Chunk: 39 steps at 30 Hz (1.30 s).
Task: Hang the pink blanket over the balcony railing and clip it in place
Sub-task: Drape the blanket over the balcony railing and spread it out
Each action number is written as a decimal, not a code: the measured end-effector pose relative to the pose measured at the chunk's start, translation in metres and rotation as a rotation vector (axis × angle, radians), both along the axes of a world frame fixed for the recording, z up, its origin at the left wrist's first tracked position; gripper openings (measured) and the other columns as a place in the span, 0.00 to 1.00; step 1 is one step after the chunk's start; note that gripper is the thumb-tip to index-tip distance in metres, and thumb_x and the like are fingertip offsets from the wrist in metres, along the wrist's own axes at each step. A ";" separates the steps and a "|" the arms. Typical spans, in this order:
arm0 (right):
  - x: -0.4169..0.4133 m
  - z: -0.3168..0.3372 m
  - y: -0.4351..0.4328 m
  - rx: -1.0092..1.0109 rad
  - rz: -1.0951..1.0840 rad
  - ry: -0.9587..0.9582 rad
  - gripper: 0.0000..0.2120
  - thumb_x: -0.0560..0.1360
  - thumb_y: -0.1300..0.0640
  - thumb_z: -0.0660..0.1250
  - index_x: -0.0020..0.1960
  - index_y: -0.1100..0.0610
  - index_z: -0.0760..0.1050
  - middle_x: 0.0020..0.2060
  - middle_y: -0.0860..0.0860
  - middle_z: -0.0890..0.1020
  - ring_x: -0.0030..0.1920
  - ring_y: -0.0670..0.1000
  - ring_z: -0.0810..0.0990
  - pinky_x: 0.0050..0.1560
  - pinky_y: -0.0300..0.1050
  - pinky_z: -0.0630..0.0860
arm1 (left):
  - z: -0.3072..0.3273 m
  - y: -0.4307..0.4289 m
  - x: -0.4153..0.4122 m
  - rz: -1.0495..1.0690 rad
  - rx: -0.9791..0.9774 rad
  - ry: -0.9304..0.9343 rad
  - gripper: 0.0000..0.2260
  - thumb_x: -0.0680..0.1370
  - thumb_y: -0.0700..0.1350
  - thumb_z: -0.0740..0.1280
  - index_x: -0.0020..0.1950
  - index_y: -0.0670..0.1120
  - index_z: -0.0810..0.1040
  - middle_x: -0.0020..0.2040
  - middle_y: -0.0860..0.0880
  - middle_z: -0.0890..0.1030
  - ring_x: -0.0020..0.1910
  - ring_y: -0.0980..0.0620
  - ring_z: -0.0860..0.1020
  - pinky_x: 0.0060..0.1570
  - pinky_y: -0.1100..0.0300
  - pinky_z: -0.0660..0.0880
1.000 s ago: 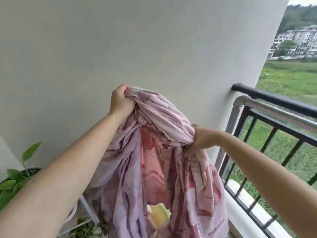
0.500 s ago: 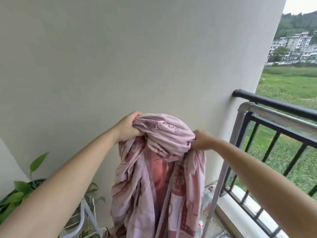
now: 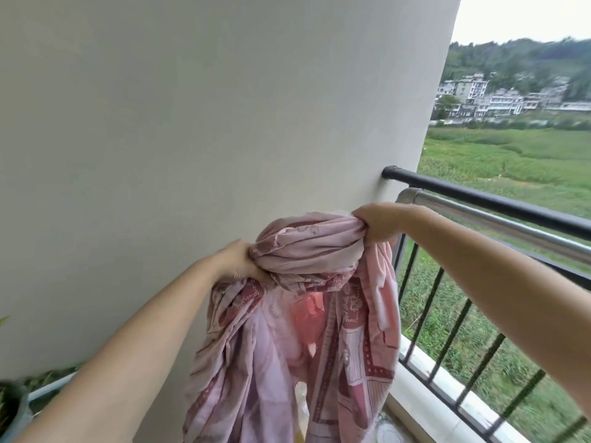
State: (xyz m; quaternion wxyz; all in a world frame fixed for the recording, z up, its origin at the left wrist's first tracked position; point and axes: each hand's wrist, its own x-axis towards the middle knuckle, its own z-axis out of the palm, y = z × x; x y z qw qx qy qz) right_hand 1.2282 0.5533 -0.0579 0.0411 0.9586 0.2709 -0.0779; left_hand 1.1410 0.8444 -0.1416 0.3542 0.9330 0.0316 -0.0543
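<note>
Bunched pink patterned cotton blanket (image 3: 307, 308) held up before the pale wall (image 3: 192, 123), left hand (image 3: 238, 262) fisted on one gathered end, right hand (image 3: 375, 223) clenching the other, just beside the black metal balcony railing (image 3: 499, 203), not yet draped

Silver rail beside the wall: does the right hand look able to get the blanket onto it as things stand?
Probably yes. The right hand holds the bunched blanket level with the silver rail, close to its end, and nothing visible lies between.

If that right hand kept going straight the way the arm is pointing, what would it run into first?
Most likely the wall. The right hand, clutching the pink blanket, points left and forward, away from the railing. Depth is hard to judge here.
</note>
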 end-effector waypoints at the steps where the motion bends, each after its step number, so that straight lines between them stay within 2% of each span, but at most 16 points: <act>1: 0.003 0.002 -0.004 -0.009 -0.006 -0.048 0.09 0.70 0.56 0.69 0.49 0.56 0.74 0.44 0.52 0.80 0.44 0.55 0.82 0.46 0.55 0.83 | 0.009 -0.001 0.008 0.028 0.089 -0.068 0.19 0.56 0.53 0.82 0.43 0.50 0.86 0.40 0.50 0.86 0.42 0.51 0.83 0.43 0.57 0.79; 4: 0.017 0.012 -0.012 0.004 0.006 -0.229 0.10 0.71 0.56 0.66 0.51 0.56 0.73 0.46 0.53 0.82 0.46 0.56 0.80 0.48 0.52 0.81 | 0.035 -0.005 0.030 0.105 0.314 -0.339 0.19 0.61 0.55 0.78 0.49 0.51 0.84 0.45 0.44 0.85 0.46 0.44 0.82 0.40 0.56 0.75; 6: 0.030 0.019 -0.013 0.047 -0.012 -0.289 0.08 0.72 0.58 0.65 0.50 0.57 0.70 0.47 0.55 0.81 0.45 0.56 0.78 0.46 0.50 0.79 | 0.050 -0.007 0.045 0.139 0.384 -0.514 0.16 0.67 0.53 0.74 0.53 0.52 0.82 0.49 0.42 0.84 0.49 0.39 0.81 0.40 0.55 0.74; 9: 0.057 0.029 -0.009 0.126 -0.032 -0.365 0.09 0.73 0.60 0.65 0.51 0.58 0.69 0.49 0.57 0.81 0.43 0.56 0.74 0.41 0.48 0.72 | 0.073 -0.008 0.066 0.233 0.449 -0.700 0.10 0.71 0.49 0.67 0.51 0.48 0.80 0.49 0.41 0.83 0.48 0.36 0.80 0.40 0.52 0.75; 12: 0.089 0.037 0.001 0.357 -0.049 -0.424 0.11 0.73 0.63 0.63 0.55 0.64 0.70 0.50 0.61 0.80 0.42 0.56 0.72 0.39 0.46 0.65 | 0.093 -0.010 0.088 0.346 0.508 -0.812 0.07 0.73 0.46 0.65 0.48 0.45 0.76 0.46 0.39 0.81 0.46 0.35 0.79 0.37 0.53 0.71; 14: 0.114 0.045 0.009 0.541 -0.057 -0.454 0.12 0.73 0.64 0.63 0.55 0.66 0.71 0.50 0.63 0.79 0.44 0.59 0.75 0.40 0.46 0.65 | 0.106 -0.011 0.101 0.396 0.529 -0.880 0.06 0.73 0.45 0.64 0.47 0.44 0.75 0.45 0.38 0.80 0.45 0.35 0.78 0.36 0.54 0.67; 16: 0.137 0.052 0.016 0.672 -0.078 -0.492 0.12 0.73 0.62 0.65 0.55 0.65 0.71 0.51 0.63 0.78 0.44 0.57 0.74 0.40 0.46 0.65 | 0.116 -0.012 0.114 0.437 0.542 -0.937 0.05 0.72 0.43 0.64 0.45 0.43 0.74 0.45 0.37 0.80 0.44 0.34 0.78 0.36 0.54 0.66; 19: 0.162 0.063 0.024 0.851 -0.079 -0.523 0.12 0.73 0.61 0.64 0.56 0.64 0.71 0.51 0.60 0.74 0.43 0.54 0.71 0.41 0.45 0.67 | 0.129 -0.015 0.127 0.468 0.547 -1.003 0.05 0.72 0.43 0.65 0.44 0.43 0.72 0.44 0.37 0.79 0.43 0.34 0.77 0.36 0.54 0.65; 21: 0.172 0.071 0.023 0.916 -0.061 -0.520 0.11 0.73 0.61 0.62 0.55 0.63 0.71 0.49 0.59 0.71 0.44 0.55 0.72 0.44 0.47 0.72 | 0.135 -0.020 0.133 0.470 0.549 -1.020 0.05 0.71 0.43 0.65 0.44 0.43 0.72 0.44 0.37 0.79 0.43 0.34 0.77 0.36 0.53 0.64; 24: 0.182 0.084 0.007 0.870 -0.062 -0.510 0.12 0.72 0.62 0.62 0.55 0.63 0.72 0.52 0.62 0.74 0.46 0.59 0.75 0.45 0.47 0.71 | 0.137 -0.036 0.140 0.448 0.532 -1.026 0.05 0.71 0.43 0.66 0.43 0.44 0.71 0.44 0.38 0.79 0.43 0.34 0.77 0.36 0.54 0.64; 29: 0.174 0.096 -0.047 0.801 -0.159 -0.552 0.10 0.71 0.63 0.63 0.52 0.63 0.74 0.50 0.62 0.78 0.45 0.53 0.72 0.41 0.43 0.64 | 0.134 -0.085 0.140 0.339 0.438 -1.029 0.09 0.70 0.49 0.67 0.44 0.45 0.73 0.43 0.41 0.80 0.41 0.35 0.78 0.35 0.55 0.65; 34: 0.129 0.111 -0.107 0.767 -0.263 -0.634 0.06 0.73 0.64 0.62 0.49 0.60 0.74 0.44 0.54 0.77 0.44 0.52 0.72 0.42 0.44 0.66 | 0.136 -0.138 0.123 0.207 0.268 -1.002 0.12 0.68 0.54 0.70 0.45 0.49 0.76 0.42 0.45 0.82 0.41 0.38 0.79 0.34 0.58 0.65; 39: 0.062 0.122 -0.162 0.783 -0.358 -0.750 0.10 0.73 0.64 0.63 0.53 0.60 0.76 0.48 0.56 0.81 0.46 0.52 0.74 0.46 0.47 0.70 | 0.145 -0.181 0.096 0.059 0.088 -1.014 0.12 0.68 0.55 0.71 0.40 0.50 0.72 0.36 0.51 0.80 0.36 0.42 0.78 0.32 0.58 0.67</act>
